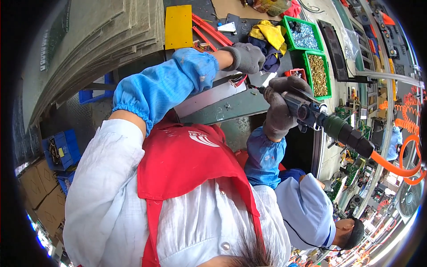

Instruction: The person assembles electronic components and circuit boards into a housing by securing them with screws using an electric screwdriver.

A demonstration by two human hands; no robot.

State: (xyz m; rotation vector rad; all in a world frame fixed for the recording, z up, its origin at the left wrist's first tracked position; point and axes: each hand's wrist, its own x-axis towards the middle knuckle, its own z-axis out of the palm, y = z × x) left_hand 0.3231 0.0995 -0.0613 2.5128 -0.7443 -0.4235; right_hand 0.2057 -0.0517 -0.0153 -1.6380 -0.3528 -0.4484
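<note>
My right hand [279,107], in a dark grey glove, grips an air screwdriver [304,111] whose orange hose trails off to the right. The tool's bit points left, toward a long white metal part [211,99] lying on the green bench. Red wires [240,80] show at the upper end of that part. Just above them is my left hand [247,58], also gloved, its fingers curled. Whatever it may hold is hidden. Beside those fingers lies a dark blue cloth [271,60], and a yellow cloth [269,34] is bunched above it.
Green bins of silvery screws [304,36] and brass-coloured screws [318,75] stand right of the cloths. A yellow plate [178,26] and red strips [211,29] lie further left. Stacked grey sheets [111,33] fill the left. A co-worker [307,209] is at the lower right.
</note>
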